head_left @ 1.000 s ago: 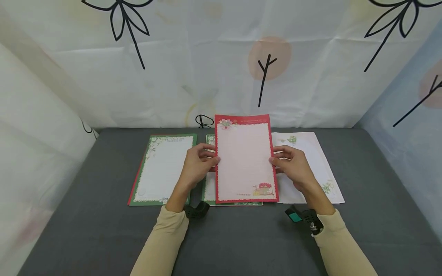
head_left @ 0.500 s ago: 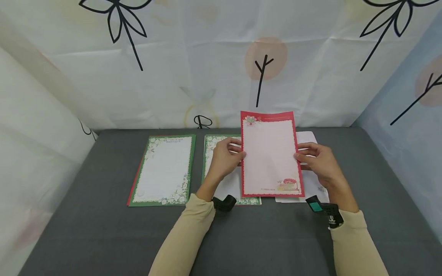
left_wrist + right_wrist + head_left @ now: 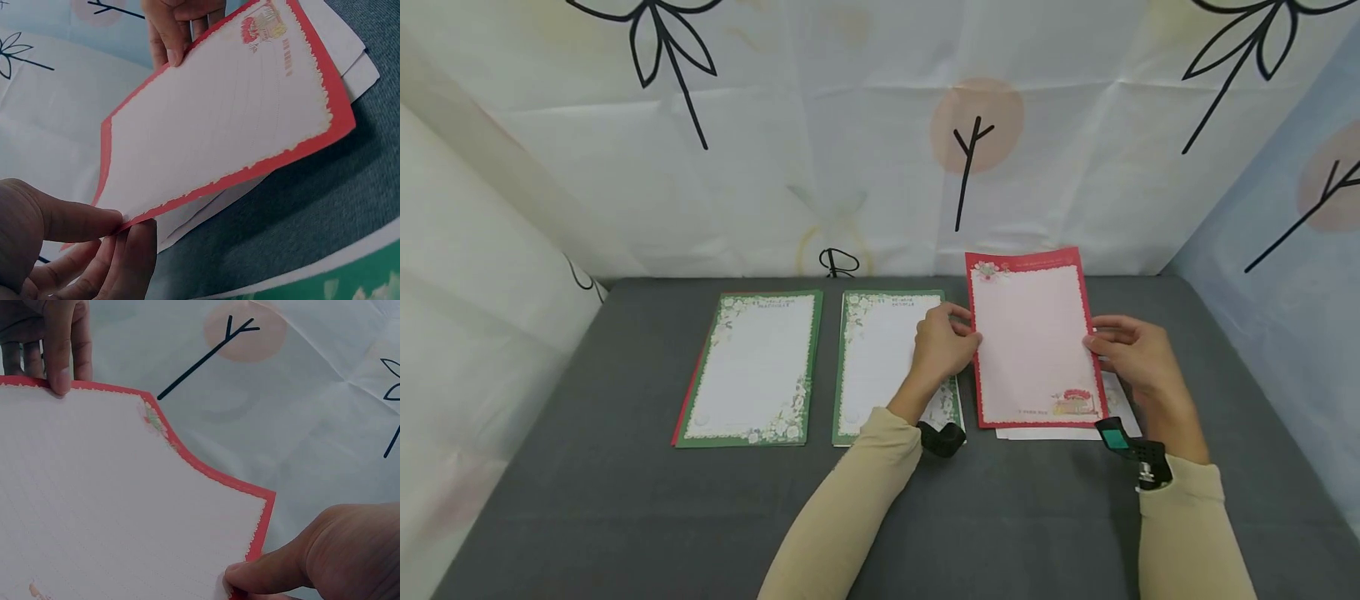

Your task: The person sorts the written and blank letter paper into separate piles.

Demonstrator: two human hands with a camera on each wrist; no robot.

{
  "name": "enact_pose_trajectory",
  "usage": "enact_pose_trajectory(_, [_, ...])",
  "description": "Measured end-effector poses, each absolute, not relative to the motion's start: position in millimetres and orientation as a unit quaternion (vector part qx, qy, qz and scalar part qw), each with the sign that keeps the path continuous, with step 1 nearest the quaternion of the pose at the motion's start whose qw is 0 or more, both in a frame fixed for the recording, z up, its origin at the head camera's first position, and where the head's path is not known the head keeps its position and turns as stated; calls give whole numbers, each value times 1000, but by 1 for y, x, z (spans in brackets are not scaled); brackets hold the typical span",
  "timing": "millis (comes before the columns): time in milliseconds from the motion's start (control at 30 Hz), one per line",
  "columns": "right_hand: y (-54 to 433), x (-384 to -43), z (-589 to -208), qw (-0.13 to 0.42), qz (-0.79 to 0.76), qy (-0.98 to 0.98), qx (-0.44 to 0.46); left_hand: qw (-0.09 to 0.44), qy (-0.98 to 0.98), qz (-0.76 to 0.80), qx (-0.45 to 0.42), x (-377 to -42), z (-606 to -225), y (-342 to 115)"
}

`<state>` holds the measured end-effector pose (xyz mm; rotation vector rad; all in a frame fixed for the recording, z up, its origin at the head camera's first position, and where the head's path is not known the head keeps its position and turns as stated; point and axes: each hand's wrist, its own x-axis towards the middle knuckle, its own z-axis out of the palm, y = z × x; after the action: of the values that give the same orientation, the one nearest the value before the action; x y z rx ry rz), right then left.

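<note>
A red-bordered sheet of letter paper [image 3: 1033, 346], lined and with flowers at one corner, is held up between both hands above the right-hand white sheets [image 3: 1052, 433]. My left hand [image 3: 946, 342] pinches its left edge, thumb in front and fingers behind, as the left wrist view shows. On the opposite edge my right hand [image 3: 1138, 354] pinches it the same way, thumb on the front face [image 3: 275, 575]. The paper bows slightly in the right wrist view. Most of the white sheets beneath are hidden by it.
Green-bordered sheets [image 3: 748, 367] lie at the left with a red edge showing under them. Another green-bordered stack [image 3: 876, 358] lies in the middle, partly behind the left hand. A grey cloth [image 3: 625, 492] covers the table; a white printed curtain [image 3: 865, 167] hangs behind.
Both hands have carried the red-bordered paper rightward, from over the middle stack to over the white sheets. More of the middle green-bordered stack now shows.
</note>
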<state>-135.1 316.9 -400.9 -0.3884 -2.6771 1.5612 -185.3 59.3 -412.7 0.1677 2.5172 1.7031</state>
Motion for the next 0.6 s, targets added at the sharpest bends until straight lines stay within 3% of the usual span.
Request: enact_pose_trajectory(600, [320,-136,-411,29,447,-867,-221,63,868,490,59,-187,-420,84])
